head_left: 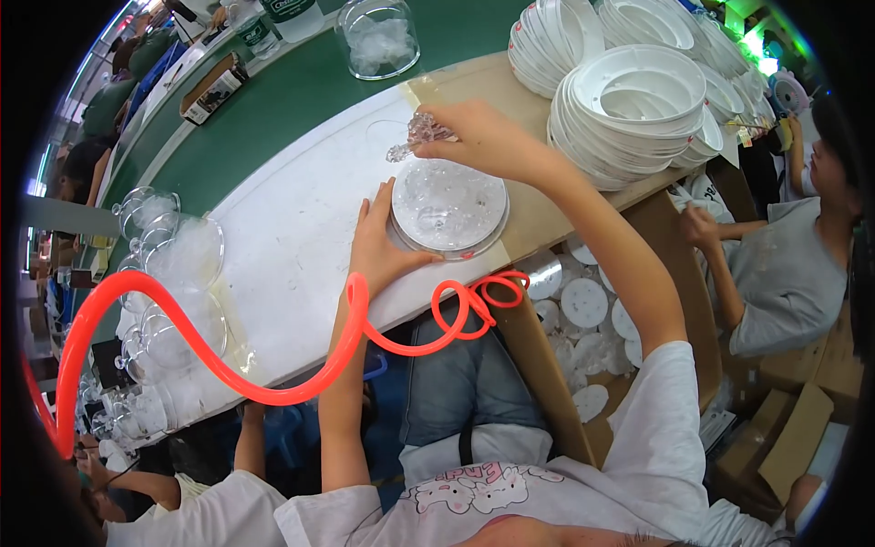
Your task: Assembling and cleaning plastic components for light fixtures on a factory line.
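Observation:
A round white disc (pixel 449 202) with a speckled, glassy top lies on the white work surface, with a clear rim showing around its lower edge. My left hand (pixel 383 253) cups the disc's left side, fingers along the upper left and thumb along the lower edge. Above the disc's far edge, my right hand (pixel 469 137) is closed on clear faceted beads (pixel 427 133), which stick out to the left of the fingers. A thin line curves from near them over the surface; its far end is hard to make out.
A coiled red hose (pixel 301 394) hangs across the front. Stacked white rings (pixel 629 118) stand at the back right. Clear domes (pixel 187 251) sit at the left, and a clear jar (pixel 378 41) at the back. Below right, a cardboard box (pixel 538 365) holds discs. A co-worker (pixel 784 246) sits at right.

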{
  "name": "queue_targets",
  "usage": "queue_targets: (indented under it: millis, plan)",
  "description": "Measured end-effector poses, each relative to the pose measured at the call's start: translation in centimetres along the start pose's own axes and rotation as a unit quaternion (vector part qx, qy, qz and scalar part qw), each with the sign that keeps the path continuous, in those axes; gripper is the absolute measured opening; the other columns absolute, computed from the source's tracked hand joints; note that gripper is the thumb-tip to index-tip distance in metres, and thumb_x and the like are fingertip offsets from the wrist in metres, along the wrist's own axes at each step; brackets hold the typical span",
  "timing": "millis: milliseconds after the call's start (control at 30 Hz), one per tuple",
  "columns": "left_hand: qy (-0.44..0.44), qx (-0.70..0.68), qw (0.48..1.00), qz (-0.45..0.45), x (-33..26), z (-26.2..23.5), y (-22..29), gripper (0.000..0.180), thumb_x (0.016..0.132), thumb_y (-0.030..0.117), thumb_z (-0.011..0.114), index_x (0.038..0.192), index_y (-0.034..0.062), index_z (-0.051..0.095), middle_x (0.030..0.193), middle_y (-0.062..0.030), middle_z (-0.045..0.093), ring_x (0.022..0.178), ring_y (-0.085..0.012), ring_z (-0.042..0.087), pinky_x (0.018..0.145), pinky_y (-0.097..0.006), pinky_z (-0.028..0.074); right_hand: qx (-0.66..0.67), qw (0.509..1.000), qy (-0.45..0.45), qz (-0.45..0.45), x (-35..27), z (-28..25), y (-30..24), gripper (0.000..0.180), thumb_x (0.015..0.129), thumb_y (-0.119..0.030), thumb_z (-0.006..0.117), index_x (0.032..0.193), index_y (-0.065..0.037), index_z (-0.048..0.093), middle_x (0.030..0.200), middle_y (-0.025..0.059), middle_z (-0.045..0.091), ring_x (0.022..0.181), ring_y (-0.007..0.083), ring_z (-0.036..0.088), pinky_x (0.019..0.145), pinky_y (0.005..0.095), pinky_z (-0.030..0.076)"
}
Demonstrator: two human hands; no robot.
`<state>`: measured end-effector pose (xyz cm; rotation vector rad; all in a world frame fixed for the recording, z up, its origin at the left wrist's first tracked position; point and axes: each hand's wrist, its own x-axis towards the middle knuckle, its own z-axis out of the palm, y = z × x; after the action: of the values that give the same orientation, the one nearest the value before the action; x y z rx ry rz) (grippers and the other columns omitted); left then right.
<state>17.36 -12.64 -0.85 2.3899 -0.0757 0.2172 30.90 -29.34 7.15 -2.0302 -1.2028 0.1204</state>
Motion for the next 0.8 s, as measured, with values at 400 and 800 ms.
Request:
queue_targets:
  millis: [400,800]
  plan:
    - [-0.016,0.022,1.000,-0.010,0.4,-0.1,0.0,0.112,0.041,0.035,0.085,0.132,0.0001,0.031,0.132,-0.0159,0.042,0.122,-0.0289,0.040,0.107,-0.046,0.017,0.003,0.999,0.013,0.036,0.4,-0.2,0.6,0.036,0.080,-0.027,0.059,0.104,-0.001,0.054,0.091,0.0164,0.063,0.083,0.0315,0.060,0.073,0.0372,0.046]
    - [-0.017,0.007,1.000,-0.006,0.7,-0.2,0.0,0.113,0.041,0.033,0.085,0.133,0.0002,0.029,0.129,-0.0162,0.044,0.120,-0.0291,0.041,0.108,-0.046,0.017,-0.016,0.999,0.037,0.009,0.2,0.1,0.7,0.031,0.080,-0.026,0.057,0.102,-0.005,0.054,0.087,0.0168,0.063,0.081,0.0343,0.059,0.071,0.0424,0.046]
